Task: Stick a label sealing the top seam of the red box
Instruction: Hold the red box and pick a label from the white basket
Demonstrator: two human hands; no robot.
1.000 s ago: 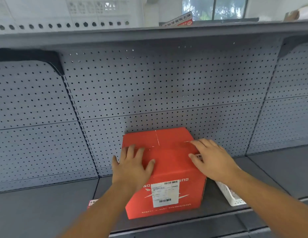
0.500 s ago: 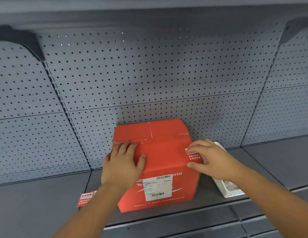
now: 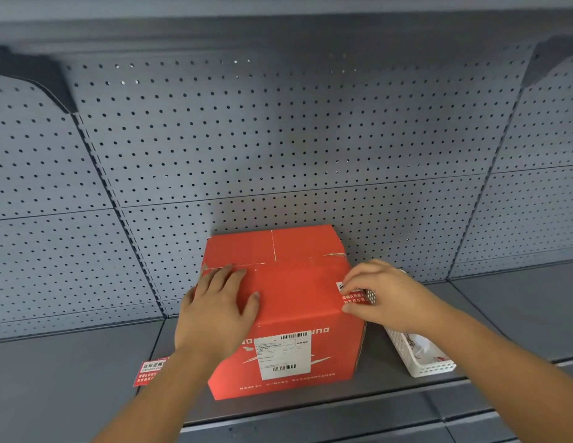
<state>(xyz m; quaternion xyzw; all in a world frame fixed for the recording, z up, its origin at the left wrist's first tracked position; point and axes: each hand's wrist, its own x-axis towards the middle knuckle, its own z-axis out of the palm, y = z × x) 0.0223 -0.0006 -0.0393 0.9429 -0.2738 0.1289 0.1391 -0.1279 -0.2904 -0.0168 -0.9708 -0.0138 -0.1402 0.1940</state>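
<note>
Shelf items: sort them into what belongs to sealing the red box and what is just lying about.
Belongs to the job:
- red box
- red label at its right top edge
- left hand, flat on the top
- right hand, its fingers on the label

Lying about:
- white basket
- second red label on the shelf

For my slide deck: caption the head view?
Left hand steadies red box while right hand presses label at its right edge.

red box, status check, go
Left hand flat on red box top. Right hand pressing label at right top edge. Nothing in the way.
</note>
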